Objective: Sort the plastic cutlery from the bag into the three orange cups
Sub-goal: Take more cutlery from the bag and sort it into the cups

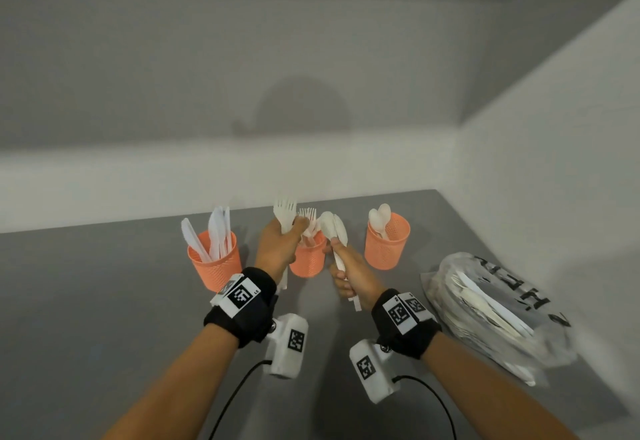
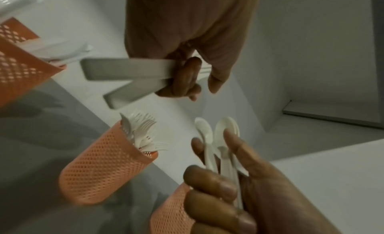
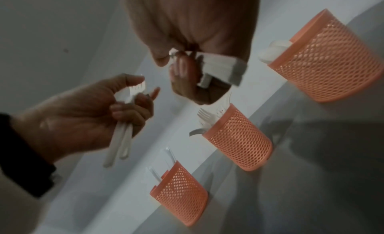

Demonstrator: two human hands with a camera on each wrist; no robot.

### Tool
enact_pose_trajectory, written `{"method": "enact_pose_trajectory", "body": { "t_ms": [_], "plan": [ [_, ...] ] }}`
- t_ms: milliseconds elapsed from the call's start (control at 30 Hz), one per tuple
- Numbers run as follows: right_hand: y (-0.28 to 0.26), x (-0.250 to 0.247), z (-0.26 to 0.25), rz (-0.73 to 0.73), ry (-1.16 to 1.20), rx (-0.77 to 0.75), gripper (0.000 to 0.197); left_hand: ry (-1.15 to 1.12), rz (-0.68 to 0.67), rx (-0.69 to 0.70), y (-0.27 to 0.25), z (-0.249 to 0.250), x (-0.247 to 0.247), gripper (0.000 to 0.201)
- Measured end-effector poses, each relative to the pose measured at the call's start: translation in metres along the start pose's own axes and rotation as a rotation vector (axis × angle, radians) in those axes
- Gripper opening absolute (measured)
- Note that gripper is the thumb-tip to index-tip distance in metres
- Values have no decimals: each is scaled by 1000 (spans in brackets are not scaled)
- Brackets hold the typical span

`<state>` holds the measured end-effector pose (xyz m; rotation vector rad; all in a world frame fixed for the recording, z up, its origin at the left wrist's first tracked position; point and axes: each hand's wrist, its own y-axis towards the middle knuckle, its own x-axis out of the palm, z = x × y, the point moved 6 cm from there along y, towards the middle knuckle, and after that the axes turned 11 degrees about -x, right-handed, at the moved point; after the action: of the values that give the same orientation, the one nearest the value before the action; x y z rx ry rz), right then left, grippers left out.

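Observation:
Three orange mesh cups stand in a row on the grey table. The left cup [image 1: 214,261] holds knives, the middle cup [image 1: 307,257] forks, the right cup [image 1: 386,244] spoons. My left hand [image 1: 280,244] grips a few white forks [image 1: 284,212] by their necks, tines up, just left of the middle cup. My right hand [image 1: 348,275] grips a bundle of white spoons [image 1: 334,228], bowls up, between the middle and right cups. The spoon bowls [image 2: 220,132] show in the left wrist view, and the fork handles [image 3: 120,144] hang from my left hand in the right wrist view.
The clear plastic bag [image 1: 495,311] with black lettering lies at the right by the side wall, with more white cutlery inside. White walls close the table at the back and right. Bare grey tabletop [image 1: 104,301] lies in front of the cups.

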<state>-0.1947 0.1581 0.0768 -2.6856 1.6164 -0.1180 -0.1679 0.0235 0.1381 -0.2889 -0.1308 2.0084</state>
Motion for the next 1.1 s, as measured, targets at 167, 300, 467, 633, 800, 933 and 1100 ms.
{"method": "enact_pose_trajectory", "body": {
  "t_ms": [167,300,467,633,800,933,1100],
  "plan": [
    [-8,9,-5,-146,41,23,41,7,-81,-88,1,-15,13,25],
    [-6,5,-5,-67,-205,-96,35,51,-24,-80,1,-12,19,14],
    [-2,1,-21,-58,-433,-306,8,-14,-82,-58,-9,-5,34,23],
    [0,-9,-17,-108,-693,-189,31,202,48,30,0,-6,40,18],
    [11,-23,-39,13,-633,-270,27,208,-28,89,0,7,66,33],
    [28,-69,-48,269,-329,-192,17,-75,-209,-56,8,9,71,21],
    [46,-124,-80,508,-81,-278,20,-325,-41,25,43,27,36,25]
  ]
}}
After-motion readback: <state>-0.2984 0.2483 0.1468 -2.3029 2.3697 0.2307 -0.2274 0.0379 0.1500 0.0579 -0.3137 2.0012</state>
